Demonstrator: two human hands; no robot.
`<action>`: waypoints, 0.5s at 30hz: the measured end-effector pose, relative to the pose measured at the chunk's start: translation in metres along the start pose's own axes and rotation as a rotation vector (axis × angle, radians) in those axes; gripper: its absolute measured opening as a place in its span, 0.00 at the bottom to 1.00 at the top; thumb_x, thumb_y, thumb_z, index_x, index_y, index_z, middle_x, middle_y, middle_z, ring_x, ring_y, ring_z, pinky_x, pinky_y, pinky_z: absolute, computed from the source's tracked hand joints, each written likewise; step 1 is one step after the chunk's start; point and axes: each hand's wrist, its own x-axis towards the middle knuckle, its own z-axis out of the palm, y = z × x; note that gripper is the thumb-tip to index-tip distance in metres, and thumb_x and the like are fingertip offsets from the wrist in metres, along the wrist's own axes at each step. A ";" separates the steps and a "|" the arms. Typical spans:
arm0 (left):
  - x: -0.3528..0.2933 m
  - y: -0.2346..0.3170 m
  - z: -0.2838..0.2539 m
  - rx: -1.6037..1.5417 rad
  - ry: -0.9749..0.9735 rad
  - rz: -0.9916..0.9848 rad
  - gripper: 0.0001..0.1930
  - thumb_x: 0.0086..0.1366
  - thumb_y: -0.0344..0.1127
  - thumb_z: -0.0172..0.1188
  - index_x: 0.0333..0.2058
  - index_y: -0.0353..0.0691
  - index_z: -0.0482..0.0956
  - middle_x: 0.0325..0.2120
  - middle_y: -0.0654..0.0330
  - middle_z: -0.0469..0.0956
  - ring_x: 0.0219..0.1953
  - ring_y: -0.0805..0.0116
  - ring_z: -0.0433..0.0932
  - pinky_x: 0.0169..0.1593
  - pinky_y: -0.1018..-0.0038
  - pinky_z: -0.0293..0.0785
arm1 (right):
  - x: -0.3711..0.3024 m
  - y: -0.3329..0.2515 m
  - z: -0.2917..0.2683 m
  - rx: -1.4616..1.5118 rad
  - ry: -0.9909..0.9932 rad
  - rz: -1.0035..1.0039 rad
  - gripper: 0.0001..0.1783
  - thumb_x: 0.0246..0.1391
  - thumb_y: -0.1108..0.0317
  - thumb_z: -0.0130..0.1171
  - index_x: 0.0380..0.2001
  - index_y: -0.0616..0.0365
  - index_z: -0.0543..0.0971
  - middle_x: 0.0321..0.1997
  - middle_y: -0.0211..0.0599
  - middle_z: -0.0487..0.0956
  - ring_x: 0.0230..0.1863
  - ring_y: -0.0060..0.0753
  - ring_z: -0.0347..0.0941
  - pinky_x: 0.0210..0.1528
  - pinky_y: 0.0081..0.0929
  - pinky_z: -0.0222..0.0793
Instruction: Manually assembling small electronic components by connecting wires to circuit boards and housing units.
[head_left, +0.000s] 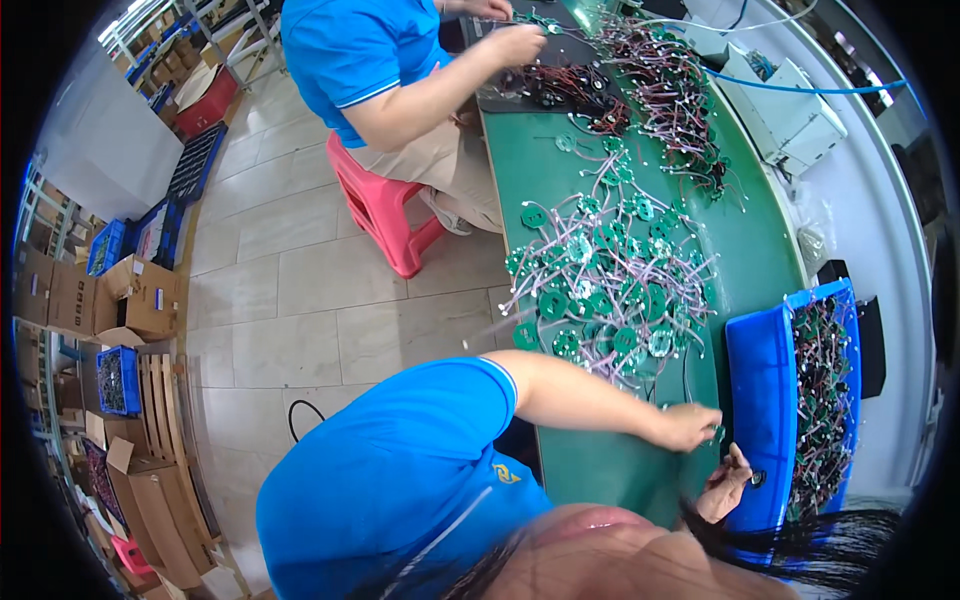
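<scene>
My left arm reaches across the green table, and my left hand (688, 428) is closed, fingers pinched on a small green circuit board (718, 434), mostly hidden by the fingers. Just beyond it, by the blue bin (752, 400), is my right hand (724, 488), its fingers bent and drawn together. A small round dark-rimmed piece (757, 478) shows at its fingertips; whether they grip it I cannot tell. Beside my left forearm lies a loose pile of round green circuit boards with pinkish wires (610, 270). More wired boards (822, 390) fill the blue bin.
A co-worker in a blue shirt (350, 60) sits on a pink stool (385, 210), hands over a dark mat (500, 95). Red-and-black wire bundles (660, 80) lie farther along the table. A white box-shaped device (785, 115) stands by the wall. Cartons (150, 300) line the floor's left side.
</scene>
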 end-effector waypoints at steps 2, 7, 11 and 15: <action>0.017 0.010 -0.023 -0.114 -0.031 -0.158 0.05 0.59 0.32 0.49 0.32 0.37 0.68 0.20 0.51 0.75 0.22 0.50 0.74 0.27 0.61 0.68 | -0.004 -0.003 -0.002 -0.053 -0.006 -0.016 0.20 0.63 0.58 0.44 0.51 0.60 0.68 0.30 0.29 0.72 0.22 0.11 0.58 0.23 0.08 0.50; 0.039 0.046 -0.010 -0.127 0.146 -0.269 0.07 0.60 0.34 0.47 0.33 0.38 0.68 0.24 0.52 0.76 0.25 0.48 0.74 0.29 0.58 0.69 | -0.017 -0.019 0.028 -0.089 0.030 -0.069 0.17 0.62 0.59 0.45 0.46 0.60 0.71 0.31 0.30 0.73 0.21 0.12 0.60 0.22 0.09 0.52; 0.008 0.061 0.001 -0.264 -0.045 -0.332 0.06 0.60 0.35 0.47 0.33 0.39 0.68 0.21 0.54 0.75 0.22 0.54 0.73 0.26 0.62 0.68 | -0.023 -0.007 -0.013 0.049 0.268 0.004 0.14 0.62 0.61 0.46 0.44 0.60 0.73 0.33 0.33 0.75 0.21 0.13 0.62 0.22 0.09 0.55; -0.008 0.047 -0.003 -0.443 -0.220 -0.411 0.04 0.60 0.34 0.48 0.30 0.40 0.67 0.17 0.58 0.72 0.17 0.67 0.71 0.21 0.73 0.67 | -0.038 -0.011 -0.005 0.124 0.386 0.026 0.13 0.62 0.62 0.47 0.41 0.61 0.73 0.33 0.36 0.76 0.24 0.18 0.66 0.28 0.13 0.62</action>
